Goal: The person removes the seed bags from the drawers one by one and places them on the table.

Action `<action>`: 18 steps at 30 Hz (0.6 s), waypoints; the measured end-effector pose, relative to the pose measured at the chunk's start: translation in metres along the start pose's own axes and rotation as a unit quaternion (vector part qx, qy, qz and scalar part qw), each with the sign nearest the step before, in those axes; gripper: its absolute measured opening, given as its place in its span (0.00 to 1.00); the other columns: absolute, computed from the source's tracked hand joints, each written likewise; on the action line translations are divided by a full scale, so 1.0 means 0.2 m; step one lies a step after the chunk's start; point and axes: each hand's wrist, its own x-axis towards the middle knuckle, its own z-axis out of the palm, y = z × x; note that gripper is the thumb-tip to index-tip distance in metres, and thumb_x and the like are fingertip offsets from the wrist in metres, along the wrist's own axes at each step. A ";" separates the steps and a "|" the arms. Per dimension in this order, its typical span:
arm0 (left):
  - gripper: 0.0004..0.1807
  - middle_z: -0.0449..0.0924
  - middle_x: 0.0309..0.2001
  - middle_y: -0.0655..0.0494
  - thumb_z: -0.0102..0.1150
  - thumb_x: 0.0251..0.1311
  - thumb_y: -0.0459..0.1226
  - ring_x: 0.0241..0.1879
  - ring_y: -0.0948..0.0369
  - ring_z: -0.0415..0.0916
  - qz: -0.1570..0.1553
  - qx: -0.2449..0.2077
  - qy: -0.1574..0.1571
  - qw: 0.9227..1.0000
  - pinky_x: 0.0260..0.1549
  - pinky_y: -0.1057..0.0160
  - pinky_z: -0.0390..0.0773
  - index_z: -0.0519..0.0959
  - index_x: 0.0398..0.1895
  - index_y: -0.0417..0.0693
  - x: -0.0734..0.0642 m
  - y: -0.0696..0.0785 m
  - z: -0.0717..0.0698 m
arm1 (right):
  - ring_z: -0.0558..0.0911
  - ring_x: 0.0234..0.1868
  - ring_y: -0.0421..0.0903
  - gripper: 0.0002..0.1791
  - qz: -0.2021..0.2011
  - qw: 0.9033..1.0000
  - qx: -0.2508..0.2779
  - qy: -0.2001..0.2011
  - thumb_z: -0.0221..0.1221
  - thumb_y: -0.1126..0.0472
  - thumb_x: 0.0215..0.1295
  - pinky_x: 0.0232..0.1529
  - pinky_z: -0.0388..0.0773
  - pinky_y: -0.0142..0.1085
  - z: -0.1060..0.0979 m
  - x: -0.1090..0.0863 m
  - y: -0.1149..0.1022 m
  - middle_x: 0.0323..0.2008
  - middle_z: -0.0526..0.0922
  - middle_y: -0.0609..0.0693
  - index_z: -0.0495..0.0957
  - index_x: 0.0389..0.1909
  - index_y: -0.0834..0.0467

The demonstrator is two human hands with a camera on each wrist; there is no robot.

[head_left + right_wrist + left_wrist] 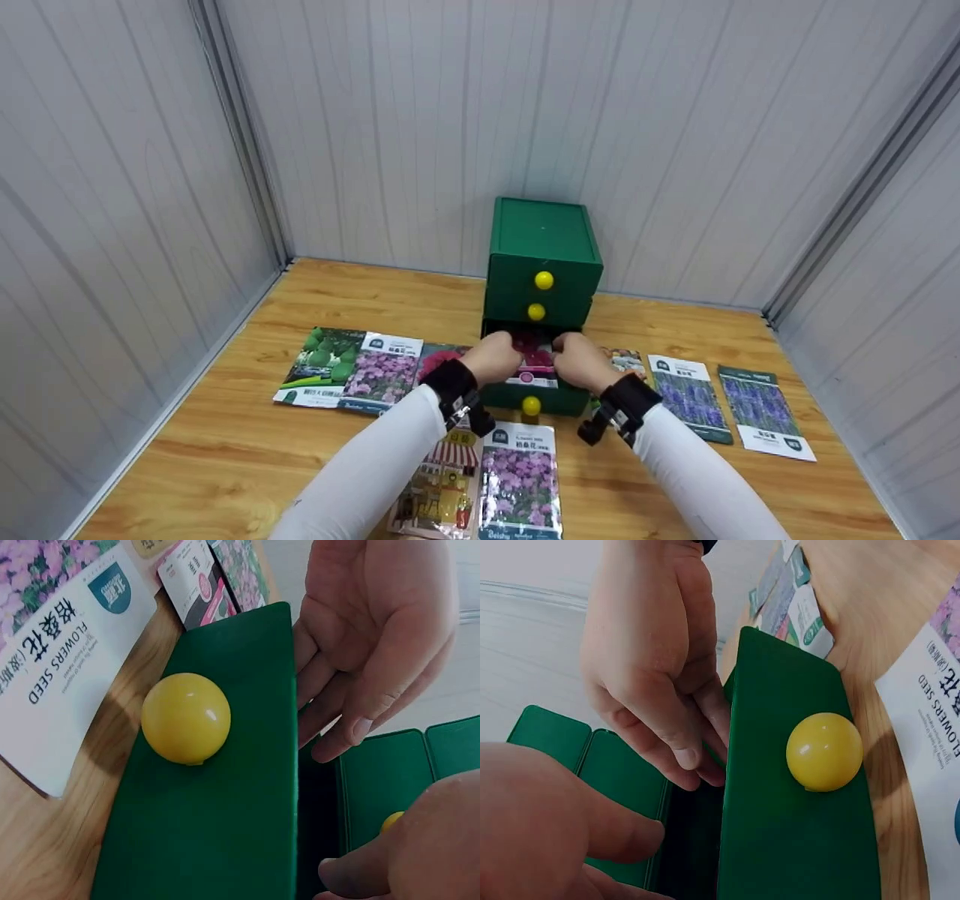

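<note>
A green drawer cabinet (544,225) with yellow knobs stands near the back wall. Its bottom drawer (491,397) is pulled out, and a seed packet with a magenta flower (534,361) lies in it. My left hand (495,358) reaches over the drawer's left side, its fingertips at the packet's edge. From the other side, my right hand (585,364) reaches in near the packet's right edge. Both wrist views show loosely bent fingers dipping behind the drawer front (795,832), beside its yellow knob (186,718); the packet is hidden there.
On the wooden table, left of the cabinet, lie a green-fruit packet (322,364), a pink-flower packet (382,371) and others. Two lavender packets (690,397) lie right. In front are a shop-front packet (439,487) and another pink-flower packet (519,480).
</note>
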 end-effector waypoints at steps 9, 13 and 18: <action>0.05 0.71 0.31 0.56 0.54 0.73 0.29 0.26 0.60 0.67 -0.011 0.003 -0.011 1.000 0.26 0.63 0.66 0.80 0.43 0.42 0.02 0.01 0.03 | 0.76 0.31 0.49 0.08 -0.005 0.999 -0.032 0.002 0.57 0.67 0.77 0.34 0.73 0.42 0.03 0.05 -0.01 0.31 0.77 0.52 0.83 0.39 0.66; 0.07 0.74 0.33 0.52 0.55 0.72 0.29 0.28 0.58 0.69 -0.014 0.000 -0.015 1.000 0.29 0.61 0.68 0.82 0.46 0.40 0.07 -0.01 0.05 | 0.71 0.26 0.47 0.12 -0.007 0.999 -0.037 0.004 0.57 0.66 0.77 0.29 0.64 0.39 0.04 0.06 -0.01 0.25 0.68 0.47 0.77 0.29 0.58; 0.06 0.75 0.34 0.51 0.54 0.67 0.30 0.27 0.56 0.72 0.004 0.046 -0.009 0.999 0.27 0.59 0.73 0.81 0.40 0.43 0.31 -0.18 0.14 | 0.71 0.26 0.48 0.16 -0.015 0.998 -0.052 0.008 0.58 0.66 0.75 0.29 0.65 0.39 0.04 0.07 0.00 0.25 0.69 0.47 0.73 0.24 0.54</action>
